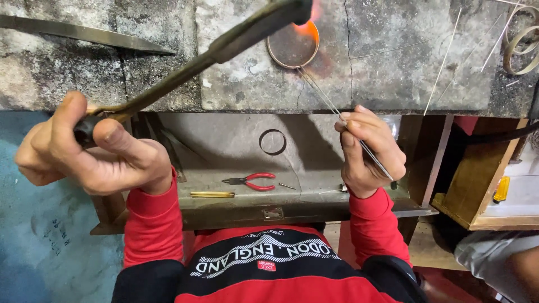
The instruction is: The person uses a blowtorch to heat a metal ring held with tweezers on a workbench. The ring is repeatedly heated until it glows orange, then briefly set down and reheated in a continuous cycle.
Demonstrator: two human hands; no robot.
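My left hand (92,148) grips the handle of a long dark gas torch (236,36) that slants up to the right. Its orange flame (307,25) plays on the far edge of a round metal ring (273,56) lying on the grey stone bench top (393,62). My right hand (368,148) pinches thin metal wires (325,95), whose tips reach the near rim of the ring.
A long metal blade (84,35) lies at the top left. In the open metal drawer (236,143) below are red-handled pliers (252,180), a brass rod (211,194) and a dark ring (273,142). Metal bands (519,42) and loose wires (443,59) lie at the right. A wooden shelf (480,185) stands lower right.
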